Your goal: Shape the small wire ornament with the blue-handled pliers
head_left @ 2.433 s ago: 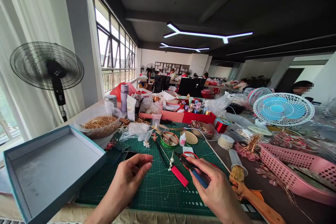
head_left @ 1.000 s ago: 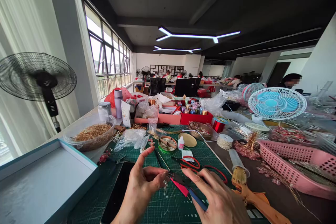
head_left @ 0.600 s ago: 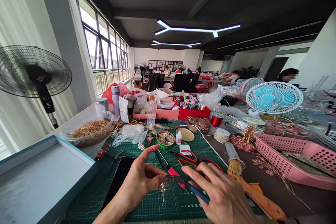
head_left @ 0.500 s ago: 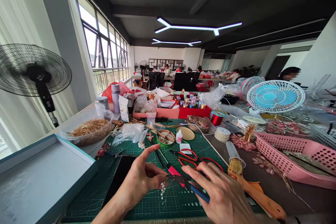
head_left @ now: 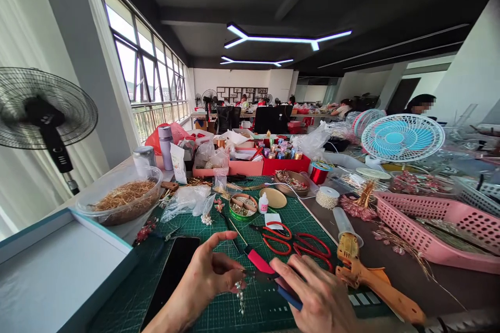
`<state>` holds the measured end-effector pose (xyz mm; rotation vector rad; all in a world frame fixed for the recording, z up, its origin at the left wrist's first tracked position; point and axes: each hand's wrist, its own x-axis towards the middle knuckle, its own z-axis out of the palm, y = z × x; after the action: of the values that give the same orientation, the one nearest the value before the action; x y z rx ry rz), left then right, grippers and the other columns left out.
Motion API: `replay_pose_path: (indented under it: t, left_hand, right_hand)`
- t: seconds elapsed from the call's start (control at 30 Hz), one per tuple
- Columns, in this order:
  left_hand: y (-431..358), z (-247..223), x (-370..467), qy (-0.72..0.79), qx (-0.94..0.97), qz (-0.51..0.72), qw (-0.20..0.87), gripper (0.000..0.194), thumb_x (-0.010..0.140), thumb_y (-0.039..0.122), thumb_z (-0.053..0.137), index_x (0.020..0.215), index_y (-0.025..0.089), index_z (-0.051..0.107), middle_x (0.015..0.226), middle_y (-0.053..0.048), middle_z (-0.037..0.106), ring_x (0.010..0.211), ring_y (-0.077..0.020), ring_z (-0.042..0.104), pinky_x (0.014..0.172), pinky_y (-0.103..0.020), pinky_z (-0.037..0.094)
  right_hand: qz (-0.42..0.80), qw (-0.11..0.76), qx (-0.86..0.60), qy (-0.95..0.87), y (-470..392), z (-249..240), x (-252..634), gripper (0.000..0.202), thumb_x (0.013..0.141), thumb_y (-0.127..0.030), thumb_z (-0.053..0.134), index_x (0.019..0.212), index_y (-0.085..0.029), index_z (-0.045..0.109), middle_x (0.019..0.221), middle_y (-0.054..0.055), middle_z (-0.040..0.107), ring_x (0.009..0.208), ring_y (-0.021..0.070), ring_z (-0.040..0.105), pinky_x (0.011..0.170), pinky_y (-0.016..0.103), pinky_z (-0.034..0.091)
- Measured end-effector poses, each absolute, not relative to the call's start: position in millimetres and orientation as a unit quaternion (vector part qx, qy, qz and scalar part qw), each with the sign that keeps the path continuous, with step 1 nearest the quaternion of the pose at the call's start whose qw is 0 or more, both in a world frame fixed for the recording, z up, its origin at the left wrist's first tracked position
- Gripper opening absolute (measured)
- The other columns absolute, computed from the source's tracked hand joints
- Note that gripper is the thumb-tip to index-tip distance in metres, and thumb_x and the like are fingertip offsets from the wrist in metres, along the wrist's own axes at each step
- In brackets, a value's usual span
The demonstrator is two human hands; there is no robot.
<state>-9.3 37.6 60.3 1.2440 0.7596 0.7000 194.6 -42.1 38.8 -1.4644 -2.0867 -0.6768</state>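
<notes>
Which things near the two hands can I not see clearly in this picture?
- Tips of the pink-and-blue-handled pliers: head view, hidden between left hand and right hand.
- Small dangling pearl bead strand: too small to tell its wiring.
- Right hand's palm: cut off by the bottom edge.
</notes>
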Motion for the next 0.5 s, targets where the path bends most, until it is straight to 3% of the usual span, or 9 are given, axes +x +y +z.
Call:
replay_pose_path:
  t: [0.13,0.23,0.33,0.4,0.5]
  left_hand:
    - [40.2,44.1,-10.1,0.352,0.568,0.309,0.677,0.049,0.066,0.022,0.069,0.110,0.016,0.047,0.070,-0.002,0.069,0.059,-0.0128,0.060,0.058,-0.024,0.045]
    - [46.9,38.5,-15.5,0.372,0.605,0.296,0.639,0.043,0.067,0.022,0.067,0.106,0.016,0.052,0.083,-0.006,0.071,0.070,-0.0161,0.064,0.061,-0.024,0.046]
    - [62.0,44.6,-28.7,0.442,0.689,0.294,0.493,0.029,0.071,0.026,0.060,0.098,0.015,0.058,0.084,-0.007,0.072,0.077,-0.0197,0.065,0.068,-0.027,0.048]
    - [76.5,52.2,-40.0,0.496,0.737,0.275,0.368,0.023,0.076,0.031,0.052,0.091,0.016,0.061,0.070,-0.004,0.071,0.069,-0.0194,0.066,0.065,-0.027,0.048]
    - [100.2,61.6,-53.1,0.528,0.757,0.253,0.291,0.026,0.081,0.034,0.044,0.076,0.018,0.062,0.059,-0.002,0.067,0.058,-0.0189,0.063,0.060,-0.028,0.045]
  right_hand:
    - [-0.256,0.280,-0.534,-0.756,-37.7,25.9,189.9,0.045,0.065,-0.002,0.039,0.101,-0.020,0.060,0.070,0.004,0.063,0.059,0.0196,0.060,0.048,0.027,0.045]
    - [-0.258,0.289,-0.536,-0.750,-34.0,15.5,189.4,0.043,0.068,-0.004,0.039,0.102,-0.020,0.059,0.069,0.004,0.064,0.058,0.0192,0.061,0.048,0.026,0.046]
    - [-0.254,0.290,-0.543,-0.746,-31.2,4.1,192.1,0.045,0.064,-0.004,0.039,0.102,-0.020,0.059,0.072,0.005,0.066,0.060,0.0195,0.063,0.049,0.026,0.048]
    - [-0.251,0.287,-0.548,-0.744,-29.5,-3.5,194.5,0.046,0.062,-0.005,0.039,0.102,-0.019,0.058,0.072,0.006,0.066,0.060,0.0200,0.064,0.048,0.026,0.049]
    - [-0.252,0.279,-0.548,-0.747,-26.5,-14.6,198.4,0.045,0.064,-0.005,0.040,0.104,-0.019,0.056,0.073,0.006,0.067,0.061,0.0208,0.065,0.047,0.027,0.050]
